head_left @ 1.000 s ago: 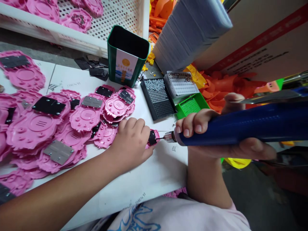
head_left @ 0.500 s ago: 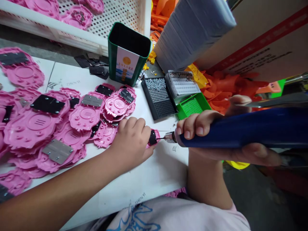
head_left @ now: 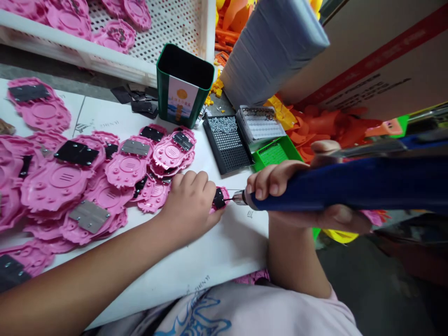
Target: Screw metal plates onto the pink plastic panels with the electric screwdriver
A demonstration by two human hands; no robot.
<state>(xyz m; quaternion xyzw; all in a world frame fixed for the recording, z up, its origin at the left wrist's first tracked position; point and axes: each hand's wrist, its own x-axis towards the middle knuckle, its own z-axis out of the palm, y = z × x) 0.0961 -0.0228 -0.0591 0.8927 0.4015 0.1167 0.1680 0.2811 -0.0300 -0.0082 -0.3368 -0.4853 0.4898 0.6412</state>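
Note:
My left hand [head_left: 191, 200] is closed over a pink plastic shell [head_left: 224, 192], pressing it to the white tabletop; most of the shell is hidden under the palm. A black plate [head_left: 219, 198] with small screws shows at its exposed end. In my right hand [head_left: 280, 182] lies a blue electric screwdriver [head_left: 336, 184], its fingers wrapped round the body. The thin bit points left and its tip meets the black plate. To the left of my hand, several pink shells [head_left: 59, 182] with black or grey plates are piled up.
A black perforated screw tray [head_left: 231, 161] stands beyond my hands, beside a clear box [head_left: 262, 123] and a green tray [head_left: 280, 151]. Behind are a dark green tin [head_left: 163, 100], a white crate [head_left: 87, 53] of pink shells, a pale stacked block [head_left: 269, 51] and a cardboard box [head_left: 378, 60].
The view has shifted slightly, so most things sit a little differently in it. My left hand still holds the shell, and the screwdriver bit remains at the black plate.

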